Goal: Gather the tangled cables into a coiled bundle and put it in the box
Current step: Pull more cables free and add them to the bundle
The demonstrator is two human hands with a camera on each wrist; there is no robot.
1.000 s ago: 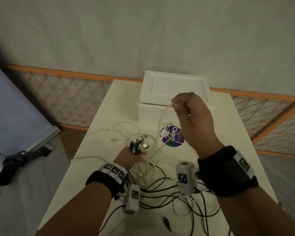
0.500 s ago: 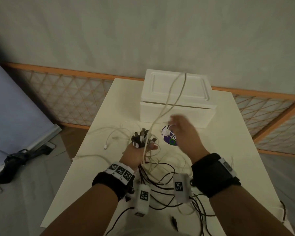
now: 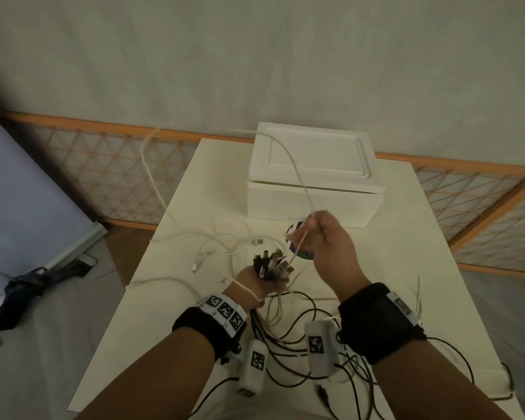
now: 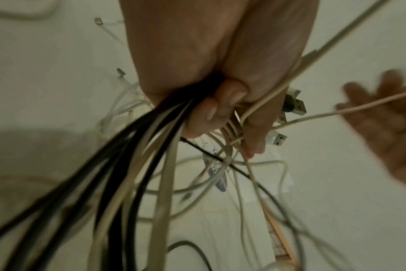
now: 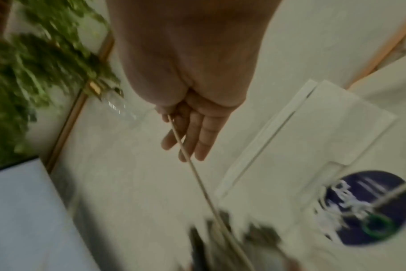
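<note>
My left hand (image 3: 259,283) grips a bundle of cable ends (image 3: 272,263), plugs pointing up, above the white table (image 3: 437,268). In the left wrist view my left hand (image 4: 220,110) clasps black and white cables (image 4: 151,165) that trail down to the table. My right hand (image 3: 325,237) pinches a white cable (image 3: 300,180) just right of the bundle. This cable arcs up over the box and off to the left. In the right wrist view thumb and forefinger of my right hand (image 5: 186,128) pinch that white cable (image 5: 197,176). The white foam box (image 3: 312,177) stands behind, lid shut.
Loose black cables (image 3: 285,338) lie tangled on the near table and white ones (image 3: 225,241) on the left. A round purple sticker (image 3: 303,254) lies before the box. An orange lattice fence (image 3: 103,165) runs behind. A blue panel (image 3: 19,207) leans at the left.
My right hand came down from in front of the box towards the bundle with the white cable. The cable's loop swung up and left over the table's edge. My left hand kept its grip.
</note>
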